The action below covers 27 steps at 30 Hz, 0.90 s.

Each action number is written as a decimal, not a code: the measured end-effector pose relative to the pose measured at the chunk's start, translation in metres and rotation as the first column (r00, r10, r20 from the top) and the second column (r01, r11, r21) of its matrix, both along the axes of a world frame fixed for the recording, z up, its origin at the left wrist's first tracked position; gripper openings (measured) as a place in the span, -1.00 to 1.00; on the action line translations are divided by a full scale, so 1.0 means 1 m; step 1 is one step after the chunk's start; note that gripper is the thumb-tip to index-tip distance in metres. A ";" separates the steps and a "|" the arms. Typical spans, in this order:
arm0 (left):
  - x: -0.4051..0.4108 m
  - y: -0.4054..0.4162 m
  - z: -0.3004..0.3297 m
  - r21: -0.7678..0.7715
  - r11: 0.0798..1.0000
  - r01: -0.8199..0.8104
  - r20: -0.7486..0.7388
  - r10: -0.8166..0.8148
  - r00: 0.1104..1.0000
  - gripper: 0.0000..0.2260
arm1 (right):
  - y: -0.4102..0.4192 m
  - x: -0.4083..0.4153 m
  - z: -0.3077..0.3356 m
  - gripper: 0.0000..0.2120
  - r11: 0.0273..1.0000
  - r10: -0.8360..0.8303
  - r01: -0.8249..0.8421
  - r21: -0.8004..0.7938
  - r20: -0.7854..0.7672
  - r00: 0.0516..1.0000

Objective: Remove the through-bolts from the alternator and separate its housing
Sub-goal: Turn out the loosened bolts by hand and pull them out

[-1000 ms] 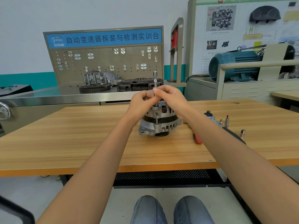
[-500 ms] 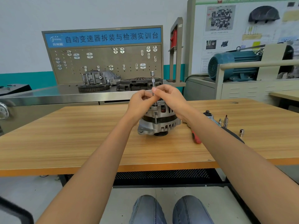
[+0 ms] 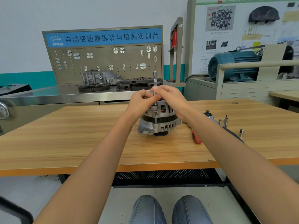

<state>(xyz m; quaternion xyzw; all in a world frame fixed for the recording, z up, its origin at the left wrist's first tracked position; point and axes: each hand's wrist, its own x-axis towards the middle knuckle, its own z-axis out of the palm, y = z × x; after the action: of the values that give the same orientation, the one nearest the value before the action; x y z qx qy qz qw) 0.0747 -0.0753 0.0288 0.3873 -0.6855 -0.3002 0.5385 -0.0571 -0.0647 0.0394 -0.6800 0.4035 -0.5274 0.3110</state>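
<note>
Little has shifted: both the left hand (image 3: 142, 101) and right hand (image 3: 168, 97) still pinch the upright extension bar (image 3: 155, 84) above the alternator (image 3: 159, 122), hiding its top and the bolt head.

My two hands cover most of the top of the alternator (image 3: 159, 122), so where the extension bar (image 3: 155, 84) meets the bolt is hidden behind my fingers, and I can't tell how my left hand (image 3: 141, 103) or right hand (image 3: 169, 99) has its grip on the bar. My right forearm covers part of the ratchet (image 3: 210, 117) and most of the red-handled tool (image 3: 196, 138). The small sockets (image 3: 241, 132) are too tiny to read. The poster at top right is cut off by the edge.
</note>
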 end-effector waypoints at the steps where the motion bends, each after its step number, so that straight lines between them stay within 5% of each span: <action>1: 0.001 0.000 -0.001 -0.002 1.000 0.011 -0.003 -0.011 1.000 -0.84 | 0.000 0.000 0.000 -0.87 1.000 -0.002 0.002 -0.013 -0.001 1.000; 8: 0.009 0.005 0.000 0.006 0.993 0.114 0.017 -0.114 0.993 -0.89 | 0.000 -0.002 -0.001 -0.82 0.999 0.023 -0.024 -0.030 -0.036 0.999; 16: -0.001 0.000 -0.004 -0.008 1.000 -0.012 -0.044 0.012 0.999 -0.83 | -0.002 0.000 -0.003 -0.85 0.999 -0.019 0.019 -0.037 -0.011 1.000; 27: 0.006 0.001 -0.003 -0.002 0.997 0.072 0.006 -0.072 0.997 -0.93 | -0.002 -0.001 -0.002 -0.82 1.000 -0.010 0.010 -0.028 -0.001 1.000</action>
<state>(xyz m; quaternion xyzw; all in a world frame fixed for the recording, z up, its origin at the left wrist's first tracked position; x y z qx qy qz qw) 0.0810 -0.0740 0.0258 0.3627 -0.7010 -0.3174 0.5257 -0.0580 -0.0670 0.0369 -0.6824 0.3998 -0.5342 0.2986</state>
